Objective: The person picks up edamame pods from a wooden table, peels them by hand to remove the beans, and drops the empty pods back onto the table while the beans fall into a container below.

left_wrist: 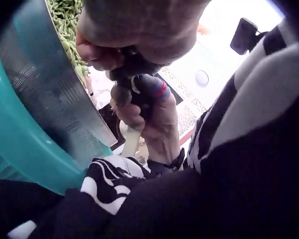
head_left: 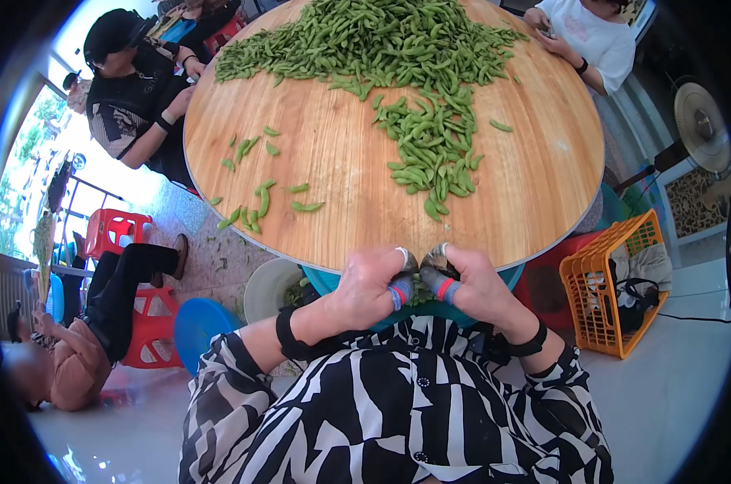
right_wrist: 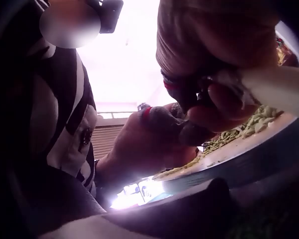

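My left hand [head_left: 365, 290] and right hand [head_left: 480, 289] meet nearly tip to tip, low at the near edge of the round wooden table [head_left: 333, 230]. Fingers of both hands curl inward with the thumbs on top. Dark finger covers with red bands wrap the fingertips, such as the cover [head_left: 446, 284] on the right. I cannot tell what is between the fingertips, which the covers and knuckles hide. Under the hands is a teal basin [left_wrist: 20, 134] with green bits inside. Green bean pods [head_left: 438, 145] spread toward me from a large heap [head_left: 365, 44].
A few loose pods [head_left: 307, 206] lie on the table's left side. Left of my lap are a pale bucket [head_left: 270, 292] and a blue stool [head_left: 204, 327]. An orange crate [head_left: 603, 282] stands at right. Other people sit around, one in black [head_left: 135, 97].
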Tool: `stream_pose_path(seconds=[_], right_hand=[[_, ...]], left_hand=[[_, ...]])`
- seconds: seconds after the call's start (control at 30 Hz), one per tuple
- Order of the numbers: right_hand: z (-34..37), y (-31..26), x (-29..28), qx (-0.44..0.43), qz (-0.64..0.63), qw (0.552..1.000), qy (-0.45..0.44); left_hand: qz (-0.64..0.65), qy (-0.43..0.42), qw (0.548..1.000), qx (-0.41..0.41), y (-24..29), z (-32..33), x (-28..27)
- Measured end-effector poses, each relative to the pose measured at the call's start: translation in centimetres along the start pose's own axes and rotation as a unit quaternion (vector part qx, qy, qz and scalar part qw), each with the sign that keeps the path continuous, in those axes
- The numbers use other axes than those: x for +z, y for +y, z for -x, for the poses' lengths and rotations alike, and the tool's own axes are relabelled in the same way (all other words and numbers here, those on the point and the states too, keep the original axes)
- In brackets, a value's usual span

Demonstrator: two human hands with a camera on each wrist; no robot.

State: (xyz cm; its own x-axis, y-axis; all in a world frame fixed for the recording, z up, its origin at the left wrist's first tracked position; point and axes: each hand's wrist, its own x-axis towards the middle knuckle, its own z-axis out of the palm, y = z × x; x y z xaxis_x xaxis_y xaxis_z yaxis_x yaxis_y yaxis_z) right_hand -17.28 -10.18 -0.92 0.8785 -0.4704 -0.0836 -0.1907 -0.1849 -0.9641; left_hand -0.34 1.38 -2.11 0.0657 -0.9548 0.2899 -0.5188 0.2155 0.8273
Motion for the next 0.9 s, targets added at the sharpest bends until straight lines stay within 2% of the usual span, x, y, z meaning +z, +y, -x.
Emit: stream_pose_path(seconds=[0.03, 0.17, 0.23, 0.27, 0.33, 0.37, 0.4, 0.43, 0.47, 0.53, 0.57, 0.63, 0.67, 0.73, 0.87, 0.9], right_hand=[[0.0, -0.1, -0.1, 0.004, -0.043, 0.999, -0.015], [-0.6, -1.2, -0.6, 0.053, -0.128, 0.990, -0.015], [-0.7, -0.7, -0.7, 0.170, -0.311, 0.934, -0.044], [-0.7, -0.7, -0.5, 0.171, -0.311, 0.934, -0.046], [-0.6, -0.7, -0.3, 0.182, -0.435, 0.881, -0.047], [-0.6, -0.6, -0.3, 0.180, -0.433, 0.882, -0.048], [-0.4, -0.3, -0.3, 0.137, -0.353, 0.925, -0.043], [-0.3, -0.2, -0.4, 0.092, -0.270, 0.958, -0.037], [-0.2, -0.3, -0.6, 0.092, -0.270, 0.958, -0.036], [0.2, -0.8, -1.0, 0.110, -0.218, 0.967, -0.077], [0.3, -1.1, -0.9, 0.111, -0.219, 0.966, -0.078], [0.3, -1.6, -0.4, 0.083, -0.185, 0.978, -0.045], [0.3, -1.4, -0.3, 0.082, -0.185, 0.978, -0.046], [0.1, -0.4, -0.1, -0.065, -0.005, 0.998, -0.017], [-0.5, -0.4, -0.6, -0.031, 0.065, 0.997, -0.018], [-0.5, -0.9, -0.9, -0.009, 0.100, 0.994, -0.047]], left_hand=[[-0.032, 0.006, 0.998, 0.048, 0.1, 0.0, 0.0], [-0.040, 0.046, 0.995, 0.075, 0.1, -0.3, 0.4], [-0.142, 0.080, 0.978, 0.133, 0.4, -0.4, 0.3], [-0.142, 0.081, 0.978, 0.131, 0.5, -0.4, 0.3], [-0.147, 0.076, 0.976, 0.143, 0.6, -0.8, 0.0], [-0.149, 0.078, 0.975, 0.145, 0.7, -0.9, -0.1], [-0.021, 0.055, 0.997, 0.045, 0.9, -0.9, -0.2], [0.107, 0.030, 0.992, -0.057, 1.0, -0.9, -0.3], [0.107, 0.029, 0.992, -0.056, 1.2, -1.0, -0.5], [0.269, -0.015, 0.957, -0.107, 1.3, -0.9, -0.7], [0.269, -0.014, 0.957, -0.108, 1.4, -0.9, -0.6], [0.274, -0.013, 0.946, -0.172, 1.5, -1.0, -0.6], [0.274, -0.013, 0.946, -0.171, 1.4, -1.1, -0.7], [0.109, -0.026, 0.990, -0.089, 1.2, -1.3, -0.8], [0.027, -0.026, 0.996, -0.075, 1.1, -1.8, -1.0], [-0.011, -0.049, 0.997, -0.055, 0.7, -1.6, -0.9]])
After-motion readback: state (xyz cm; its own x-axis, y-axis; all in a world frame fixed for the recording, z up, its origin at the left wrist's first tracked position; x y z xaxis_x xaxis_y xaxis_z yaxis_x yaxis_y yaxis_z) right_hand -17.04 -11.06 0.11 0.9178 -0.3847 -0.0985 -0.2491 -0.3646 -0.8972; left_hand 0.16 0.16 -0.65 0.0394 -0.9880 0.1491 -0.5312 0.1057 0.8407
